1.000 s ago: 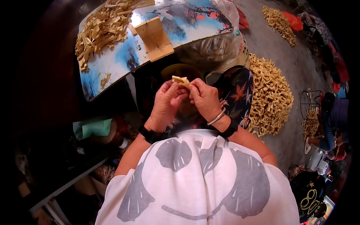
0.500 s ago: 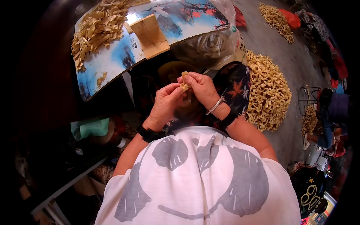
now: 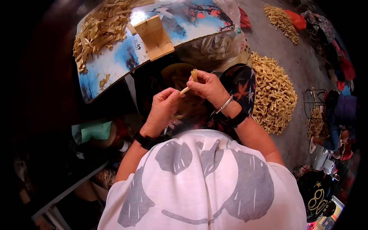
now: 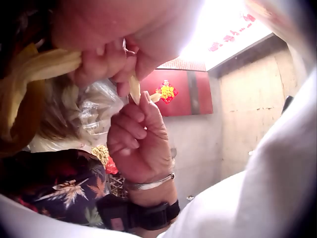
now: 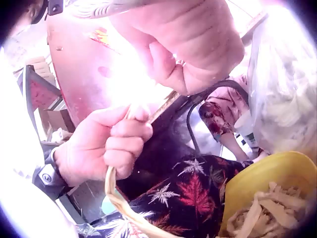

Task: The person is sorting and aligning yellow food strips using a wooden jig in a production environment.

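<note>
A pale yellow, fibrous strip (image 3: 184,91) stretches between my two hands above my lap. My left hand (image 3: 164,105) pinches it between thumb and fingers, and a long end of the strip (image 5: 119,203) trails down below that hand in the right wrist view. My right hand (image 3: 210,89), with a silver bangle at the wrist, grips the other part, and a short folded piece shows above its thumb. Below the hands, a yellow bowl (image 5: 247,183) holds more pale strips. Dark leaf-patterned cloth (image 3: 239,82) covers my legs.
A painted tabletop (image 3: 107,71) at the upper left carries a heap of flat strips (image 3: 101,32) and a wooden stand (image 3: 155,36). Beside it hangs a clear plastic bag (image 3: 214,50). A large pile of knotted pieces (image 3: 274,94) lies on the floor to the right.
My hands were close together around the folded strip; now they have drawn apart, the left one lower, with a thin length of strip between them.
</note>
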The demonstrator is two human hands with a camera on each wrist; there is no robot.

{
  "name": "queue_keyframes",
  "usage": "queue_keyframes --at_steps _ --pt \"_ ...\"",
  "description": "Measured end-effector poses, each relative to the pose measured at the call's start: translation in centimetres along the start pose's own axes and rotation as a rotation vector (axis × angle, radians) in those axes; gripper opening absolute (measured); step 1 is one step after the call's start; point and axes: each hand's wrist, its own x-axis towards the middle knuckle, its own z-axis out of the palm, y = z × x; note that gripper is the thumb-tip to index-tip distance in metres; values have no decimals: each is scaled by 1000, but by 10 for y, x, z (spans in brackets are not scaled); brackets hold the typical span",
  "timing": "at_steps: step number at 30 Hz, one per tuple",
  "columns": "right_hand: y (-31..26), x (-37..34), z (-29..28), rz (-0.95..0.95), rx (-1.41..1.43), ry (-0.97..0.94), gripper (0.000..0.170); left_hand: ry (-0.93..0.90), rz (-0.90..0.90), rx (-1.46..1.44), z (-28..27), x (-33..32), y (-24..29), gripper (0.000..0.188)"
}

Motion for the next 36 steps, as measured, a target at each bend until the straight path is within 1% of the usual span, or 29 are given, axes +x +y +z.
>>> queue_keyframes --at_steps 2,4,5,7,9,11,13,14,15,17,18,21,22,25,28,31,32,35,36 --pt "-8 -1 1 41 -12 29 15 -8 -5 33 2 -4 4 17" --pt "-14 1 1 67 -21 12 16 -7 -1 65 0 -4 7 19" --pt "-18 4 1 73 -28 -1 16 2 17 103 -1 -3 10 19" --pt "-29 9 5 24 -11 -20 15 24 70 186 -2 0 21 21" --pt "-46 16 10 16 5 -11 17 29 146 270 -1 3 42 22" --pt "-60 31 14 -108 -63 13 22 33 230 341 0 11 65 22" --pt "-69 54 18 -246 -170 64 23 113 291 464 -2 24 86 22" --pt "-76 68 17 -257 -183 67 25 140 383 581 -7 34 94 21" --pt "-81 80 19 -299 -184 80 25 163 405 624 -12 43 104 19" --pt "-88 102 22 -379 -188 109 26 233 519 705 -23 60 120 18" --pt "-86 115 23 -436 -276 144 26 268 569 712 -31 71 124 17" --pt "-84 137 29 -561 -515 304 23 366 548 686 -39 86 135 16" --pt "-88 136 33 -553 -553 334 20 382 563 667 -38 89 136 16" --pt "-81 150 34 -678 -769 432 17 418 619 681 -46 105 132 17" --pt "-70 158 38 -693 -990 419 13 484 685 759 -46 112 125 18" --pt "-64 158 32 -725 -1089 462 12 640 734 807 -57 123 119 20" --pt "-62 158 24 -758 -1082 463 11 625 655 763 -67 125 121 22" --pt "-62 138 9 -753 -1044 392 12 533 651 614 -60 115 119 24" --pt "-67 121 9 -765 -971 360 13 424 498 391 -47 97 124 24"
